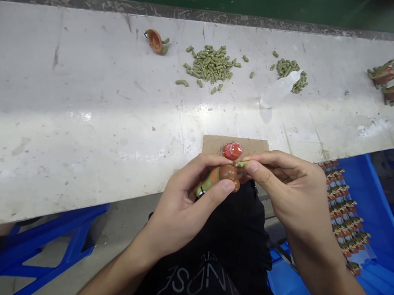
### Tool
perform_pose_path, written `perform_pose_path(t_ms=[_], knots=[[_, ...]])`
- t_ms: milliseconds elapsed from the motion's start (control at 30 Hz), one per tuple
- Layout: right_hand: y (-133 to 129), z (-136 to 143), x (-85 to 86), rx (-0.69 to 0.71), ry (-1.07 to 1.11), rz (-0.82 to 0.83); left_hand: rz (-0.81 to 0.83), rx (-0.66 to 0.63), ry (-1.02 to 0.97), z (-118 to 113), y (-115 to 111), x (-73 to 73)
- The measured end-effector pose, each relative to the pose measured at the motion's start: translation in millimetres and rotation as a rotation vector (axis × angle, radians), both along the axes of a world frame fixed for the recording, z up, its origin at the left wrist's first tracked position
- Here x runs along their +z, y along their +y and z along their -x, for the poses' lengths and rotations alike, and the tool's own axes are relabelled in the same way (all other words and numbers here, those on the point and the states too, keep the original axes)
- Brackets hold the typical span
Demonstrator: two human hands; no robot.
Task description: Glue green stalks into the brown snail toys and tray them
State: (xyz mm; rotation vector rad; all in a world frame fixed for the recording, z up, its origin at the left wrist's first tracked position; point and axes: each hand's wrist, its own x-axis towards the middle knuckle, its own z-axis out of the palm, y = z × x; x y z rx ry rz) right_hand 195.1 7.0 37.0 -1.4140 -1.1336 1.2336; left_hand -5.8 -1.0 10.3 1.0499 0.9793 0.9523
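My left hand (194, 199) is closed around a small toy figure (227, 172) with a glossy brown rounded part, an orange band and a green end. Its thumb presses on the brown part. My right hand (289, 186) pinches a small green piece (241, 164) between thumb and forefinger, right beside the figure's brown part. Whether the piece touches the figure is hard to make out. Just beyond the fingertips, a glossy red oval patch (232, 150) lies on a cardboard piece (254, 145) at the table edge.
On the white table (120, 109) lie a large pile of small green pieces (213, 63), a smaller pile (287, 66), a translucent squeeze bottle (279, 90), a brown-and-green figure (155, 40) and further figures (384, 75). Below right, a blue crate (374, 190) holds rows of figures. A blue stool (49, 245) stands lower left.
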Motion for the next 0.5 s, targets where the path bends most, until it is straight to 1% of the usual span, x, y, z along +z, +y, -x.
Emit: perform_pose_path(t_ms=[133, 233, 333, 500], knots=[[-2, 0, 0.1, -0.003, -0.04, -0.013, -0.026, -0.008, 0.027, 0, -1, 0.2], [-6, 0, 0.5, 0.012, -0.136, -0.053, -0.051, -0.006, 0.062, 0, -3, -0.7], [-10, -1, -0.2, 0.059, -0.242, -0.106, -0.105, 0.007, 0.121, 1, -4, -3.2], [-12, 0, -1.4, 0.095, -0.245, -0.158, -0.214, -0.007, 0.175, 7, -5, -4.5]])
